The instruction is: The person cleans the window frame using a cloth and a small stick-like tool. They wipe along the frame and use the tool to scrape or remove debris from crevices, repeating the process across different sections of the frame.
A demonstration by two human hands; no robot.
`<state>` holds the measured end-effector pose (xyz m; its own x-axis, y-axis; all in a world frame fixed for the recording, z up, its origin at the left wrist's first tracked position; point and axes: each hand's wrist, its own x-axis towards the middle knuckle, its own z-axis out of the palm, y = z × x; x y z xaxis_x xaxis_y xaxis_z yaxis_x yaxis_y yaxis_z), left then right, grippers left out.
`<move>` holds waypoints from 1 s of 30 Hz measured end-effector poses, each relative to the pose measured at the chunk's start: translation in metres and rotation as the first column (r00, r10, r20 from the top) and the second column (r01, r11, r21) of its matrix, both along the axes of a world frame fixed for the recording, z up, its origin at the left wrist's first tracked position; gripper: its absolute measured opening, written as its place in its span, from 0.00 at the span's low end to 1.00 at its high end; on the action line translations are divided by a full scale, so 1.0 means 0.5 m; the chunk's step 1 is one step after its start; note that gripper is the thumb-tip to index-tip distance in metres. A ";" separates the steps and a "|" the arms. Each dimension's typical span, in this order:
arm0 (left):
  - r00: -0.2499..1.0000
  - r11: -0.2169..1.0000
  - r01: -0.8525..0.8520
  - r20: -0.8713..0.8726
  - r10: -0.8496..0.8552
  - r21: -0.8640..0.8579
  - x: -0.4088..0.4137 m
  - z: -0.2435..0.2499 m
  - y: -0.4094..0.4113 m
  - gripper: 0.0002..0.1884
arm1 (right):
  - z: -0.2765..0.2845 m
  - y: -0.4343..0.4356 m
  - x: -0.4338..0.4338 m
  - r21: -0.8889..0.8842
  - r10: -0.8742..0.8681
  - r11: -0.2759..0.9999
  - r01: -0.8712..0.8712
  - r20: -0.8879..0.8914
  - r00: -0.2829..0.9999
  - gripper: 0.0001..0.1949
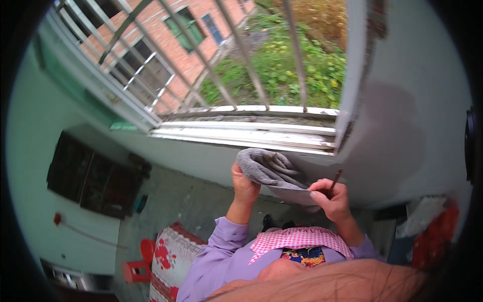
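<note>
In front of the window, a grey fabric piece (258, 162) is held up, its thick, fuzzy top folded around a hollow. A smoother, flat grey part hangs below it; whether this is a garment or a bag I cannot tell. My left hand (246, 185) grips its left side, with the fingers partly hidden behind the cloth. At the right end, my right hand (334, 200) pinches the edge between thumb and finger. A thin dark reddish-brown stick (336, 177) rises from that same hand, its lower end hidden by the fingers.
Just beyond the fabric is a window sill (245, 136) with metal bars (243, 56) above. A dark cabinet (90, 173) stands at left. A flower-patterned cover (169, 256) and red plastic containers (136, 271) lie lower left. Red and whitish items (434, 230) are at right.
</note>
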<state>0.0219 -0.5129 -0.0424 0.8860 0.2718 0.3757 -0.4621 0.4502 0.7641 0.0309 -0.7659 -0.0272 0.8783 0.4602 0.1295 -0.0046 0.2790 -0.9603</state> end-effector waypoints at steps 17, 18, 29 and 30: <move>0.482 0.376 -0.831 0.194 0.855 0.409 -0.137 0.134 0.537 0.06 | 0.004 0.484 0.088 -0.375 0.431 0.861 -0.343 0.181 0.884 0.10; 0.446 0.331 -0.844 0.208 0.871 0.421 -0.134 0.133 0.585 0.07 | 0.030 0.521 0.090 -0.342 0.420 0.872 -0.350 0.157 0.894 0.10; 0.118 -0.490 -0.349 0.557 0.822 0.799 0.062 0.219 0.994 0.11 | 0.187 0.927 0.206 -0.059 -0.023 0.997 0.050 0.398 0.917 0.09; 0.148 -0.494 -0.339 0.564 0.813 0.801 0.084 0.186 1.014 0.11 | 0.153 0.955 0.222 -0.112 -0.006 0.992 0.053 0.388 0.922 0.10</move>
<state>0.0641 -0.0060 0.0508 0.3878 0.4694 0.7933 0.4891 -0.8343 0.2546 0.1418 -0.2885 0.0492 0.7843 0.4678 0.4076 0.3794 0.1583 -0.9116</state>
